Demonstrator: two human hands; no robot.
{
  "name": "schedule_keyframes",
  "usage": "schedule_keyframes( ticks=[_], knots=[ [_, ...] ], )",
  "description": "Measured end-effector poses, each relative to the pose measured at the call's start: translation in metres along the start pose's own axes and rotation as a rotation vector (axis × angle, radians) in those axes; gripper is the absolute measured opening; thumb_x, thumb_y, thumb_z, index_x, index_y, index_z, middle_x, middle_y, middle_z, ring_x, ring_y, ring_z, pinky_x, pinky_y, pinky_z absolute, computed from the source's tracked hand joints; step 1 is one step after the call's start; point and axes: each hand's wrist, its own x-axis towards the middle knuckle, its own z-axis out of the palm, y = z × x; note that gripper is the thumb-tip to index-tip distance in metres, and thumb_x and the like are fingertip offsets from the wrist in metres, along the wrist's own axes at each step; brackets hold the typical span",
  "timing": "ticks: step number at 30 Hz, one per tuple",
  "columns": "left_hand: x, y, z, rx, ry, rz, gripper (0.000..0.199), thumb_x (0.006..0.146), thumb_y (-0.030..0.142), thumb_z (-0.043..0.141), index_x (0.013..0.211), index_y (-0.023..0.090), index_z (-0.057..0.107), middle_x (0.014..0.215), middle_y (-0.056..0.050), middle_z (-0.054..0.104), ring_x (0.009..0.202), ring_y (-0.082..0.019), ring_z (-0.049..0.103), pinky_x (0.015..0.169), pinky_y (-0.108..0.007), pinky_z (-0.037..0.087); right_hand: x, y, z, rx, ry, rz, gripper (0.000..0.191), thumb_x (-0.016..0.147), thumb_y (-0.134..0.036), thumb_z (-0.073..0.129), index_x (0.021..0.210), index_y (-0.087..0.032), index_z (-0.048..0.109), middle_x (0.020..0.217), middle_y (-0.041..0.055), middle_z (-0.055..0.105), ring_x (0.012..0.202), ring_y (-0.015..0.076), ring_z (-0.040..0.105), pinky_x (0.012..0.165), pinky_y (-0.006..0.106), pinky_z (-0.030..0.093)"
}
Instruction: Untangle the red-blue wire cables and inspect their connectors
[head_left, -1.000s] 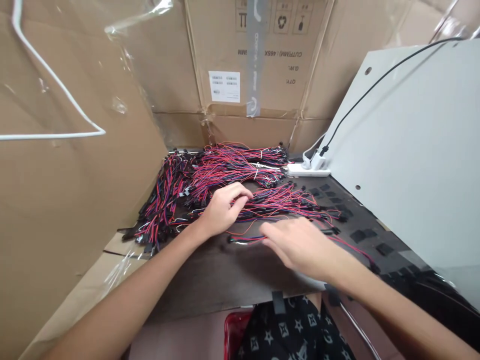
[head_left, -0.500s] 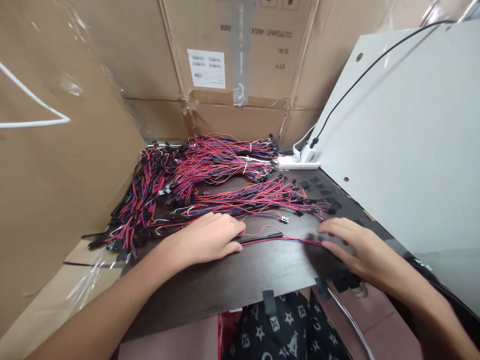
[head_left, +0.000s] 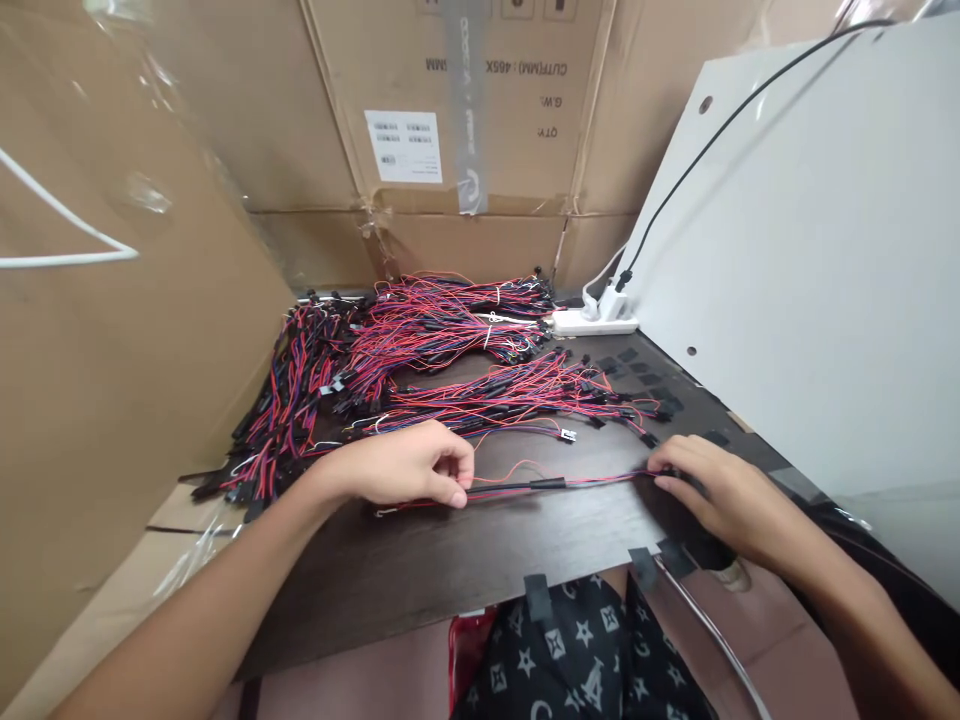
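Left hand (head_left: 420, 465): thumb and forefinger pinch the wire harness (head_left: 510, 491). Right hand (head_left: 705, 485): thumb and fingers come round the wires farther right; can't tell if they press together. Harness runs almost straight between both grips, just above or on the tabletop (head_left: 450, 570); contact unclear.

Handling, my judgement: light, even tension is best; grip the whole strand group, not one thin wire. The slack orange wire (head_left: 527, 463) between the grips looks easy to snag, so watch it. Hold clear of the pile (head_left: 510, 395) just beyond the fingers, since loose ends there could tangle.

Materials: harness is thin, flexible insulated wire, red and dark, with a smooth black sleeve (head_left: 547, 484) between the grips; pale tip (head_left: 384, 513) left of the left grip. White connector (head_left: 568, 435) sits beyond the sleeve, boxy, likely plastic. Tied bundles (head_left: 442, 335) farther beyond, springy-looking; a messier heap (head_left: 289, 410) lies left of the left grip. Tabletop dark, slightly glossy.
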Motion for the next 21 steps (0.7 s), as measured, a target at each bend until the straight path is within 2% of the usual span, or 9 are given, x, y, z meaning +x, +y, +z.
schedule_keyframes(
  ticks=[2,5,10,12,15,17,21],
  knots=[
    [-0.001,-0.002,-0.002,-0.11,-0.009,0.006,0.012,0.074,0.025,0.063,0.073,0.015,0.058,0.065,0.003,0.056,0.058,-0.009,0.046,0.055,-0.021,0.035,0.003,0.002,0.001,-0.011,0.008,-0.005,0.017,0.091,-0.026,0.042,0.087,-0.022,0.057,0.091,0.007,0.062,0.086,0.0231,0.058,0.074,0.038,0.05],
    [-0.003,-0.003,-0.003,-0.281,0.039,0.045,0.016,0.071,0.026,0.066,0.072,0.015,0.055,0.064,0.003,0.054,0.057,-0.008,0.045,0.054,-0.02,0.035,0.004,0.006,0.005,-0.026,0.038,-0.013,0.016,0.09,-0.027,0.043,0.086,-0.023,0.057,0.09,0.0067,0.062,0.084,0.0231,0.058,0.073,0.038,0.05],
    [-0.006,-0.005,-0.005,-0.522,0.106,0.132,0.035,0.065,0.018,0.072,0.096,0.017,0.055,0.072,0.004,0.054,0.063,-0.008,0.048,0.059,-0.02,0.038,0.003,0.014,0.011,-0.029,0.072,-0.016,0.018,0.091,-0.03,0.042,0.086,-0.023,0.057,0.089,0.0069,0.062,0.084,0.0236,0.059,0.073,0.039,0.05],
    [-0.007,-0.004,-0.005,-0.479,0.089,0.157,0.032,0.064,0.017,0.074,0.091,0.016,0.058,0.072,0.004,0.054,0.063,-0.008,0.047,0.058,-0.02,0.037,0.003,0.015,0.012,-0.03,0.076,-0.013,0.018,0.091,-0.031,0.041,0.086,-0.023,0.056,0.089,0.007,0.062,0.084,0.0241,0.059,0.072,0.039,0.05],
    [-0.006,0.0,-0.004,-0.363,0.091,0.157,0.015,0.069,0.022,0.071,0.073,0.013,0.061,0.069,0.002,0.055,0.061,-0.008,0.045,0.057,-0.021,0.036,0.003,0.015,0.013,-0.038,0.074,-0.005,0.02,0.092,-0.032,0.039,0.086,-0.023,0.056,0.089,0.0073,0.062,0.084,0.0244,0.059,0.072,0.039,0.05],
    [-0.005,0.004,-0.003,-0.278,0.199,0.172,0.015,0.073,0.024,0.067,0.067,0.013,0.061,0.073,0.001,0.055,0.063,-0.009,0.047,0.06,-0.022,0.038,0.003,0.015,0.013,-0.047,0.077,0.001,0.02,0.092,-0.033,0.039,0.087,-0.023,0.056,0.089,0.0074,0.062,0.084,0.0244,0.058,0.072,0.04,0.049],
    [-0.005,0.011,0.0,-0.08,0.464,0.259,0.012,0.076,0.022,0.066,0.068,0.015,0.067,0.083,-0.001,0.055,0.071,-0.011,0.05,0.066,-0.023,0.041,0.004,0.014,0.015,-0.051,0.101,0.005,0.02,0.093,-0.032,0.04,0.088,-0.022,0.056,0.091,0.0078,0.062,0.086,0.0237,0.058,0.075,0.039,0.049]
  ],
)
